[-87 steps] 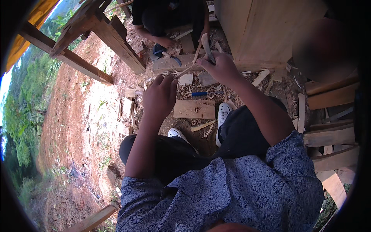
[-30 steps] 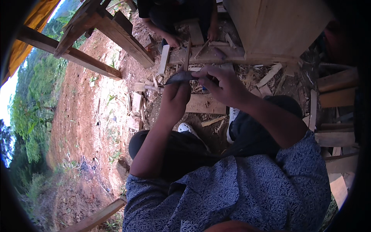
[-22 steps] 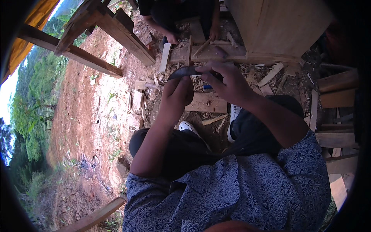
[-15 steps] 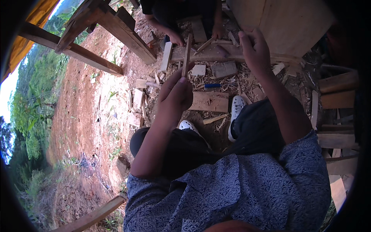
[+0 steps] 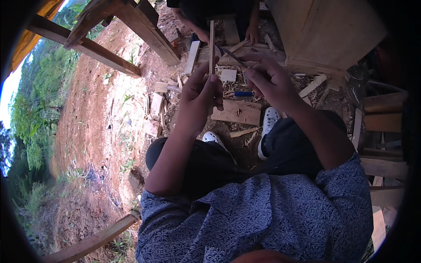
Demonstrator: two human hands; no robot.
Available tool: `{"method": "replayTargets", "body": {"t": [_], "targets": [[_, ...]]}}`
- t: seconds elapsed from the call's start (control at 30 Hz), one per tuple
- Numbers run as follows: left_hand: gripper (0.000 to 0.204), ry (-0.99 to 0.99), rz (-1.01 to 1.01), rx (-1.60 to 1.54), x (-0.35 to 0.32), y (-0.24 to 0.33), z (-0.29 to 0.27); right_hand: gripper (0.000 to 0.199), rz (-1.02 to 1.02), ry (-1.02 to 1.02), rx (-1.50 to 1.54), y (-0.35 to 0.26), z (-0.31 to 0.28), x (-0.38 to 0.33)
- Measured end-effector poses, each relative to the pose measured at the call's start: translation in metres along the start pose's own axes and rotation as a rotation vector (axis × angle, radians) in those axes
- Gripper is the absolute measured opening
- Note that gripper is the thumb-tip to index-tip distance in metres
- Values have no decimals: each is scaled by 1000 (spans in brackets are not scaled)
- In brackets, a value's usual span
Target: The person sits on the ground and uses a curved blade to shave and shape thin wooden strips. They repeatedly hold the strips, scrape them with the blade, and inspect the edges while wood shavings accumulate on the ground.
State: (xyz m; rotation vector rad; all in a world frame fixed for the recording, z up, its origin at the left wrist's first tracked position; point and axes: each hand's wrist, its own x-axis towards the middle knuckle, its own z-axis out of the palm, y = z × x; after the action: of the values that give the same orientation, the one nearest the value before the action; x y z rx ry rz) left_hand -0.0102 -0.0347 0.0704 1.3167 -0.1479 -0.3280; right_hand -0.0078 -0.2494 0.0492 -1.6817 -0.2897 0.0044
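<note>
My left hand (image 5: 198, 91) is closed around the lower end of a thin wooden stick (image 5: 212, 44), which points up and away from me. Nearly level with it, my right hand (image 5: 272, 81) grips a knife; the dark narrow blade (image 5: 234, 57) slants up and left toward the stick, with a gap between them. The fingers of my right hand hide the handle. Beneath both hands, a flat wooden board (image 5: 237, 112) lies on the shaving-covered ground. A small blue cylindrical object (image 5: 243, 94) rests just beyond that board.
Another person's hands (image 5: 252, 33) work low at the far side by a wooden beam (image 5: 267, 53). A large wooden panel (image 5: 324, 30) stands at the far right. Timber posts (image 5: 147, 37) rise at the left, and stacked lumber (image 5: 382, 114) lies to the right. My white shoes (image 5: 270, 117) flank the board.
My right hand has moved left and down, toward the stick, and the knife blade now shows. The stick in my left hand has risen and turned more upright.
</note>
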Motion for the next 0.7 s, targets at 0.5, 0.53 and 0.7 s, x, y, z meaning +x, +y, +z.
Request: {"method": "replayTargets", "body": {"t": [0.5,0.53,0.7], "targets": [[24,94,-64,40,-7,-9,8,22,-372,95,-246,6,20,-7],[24,93,-49,30,-7,-11,7,23,-385,97,-266,6,19,-5],[23,100,-56,-6,-4,-11,10,24,-320,98,-250,11,14,-2]]}}
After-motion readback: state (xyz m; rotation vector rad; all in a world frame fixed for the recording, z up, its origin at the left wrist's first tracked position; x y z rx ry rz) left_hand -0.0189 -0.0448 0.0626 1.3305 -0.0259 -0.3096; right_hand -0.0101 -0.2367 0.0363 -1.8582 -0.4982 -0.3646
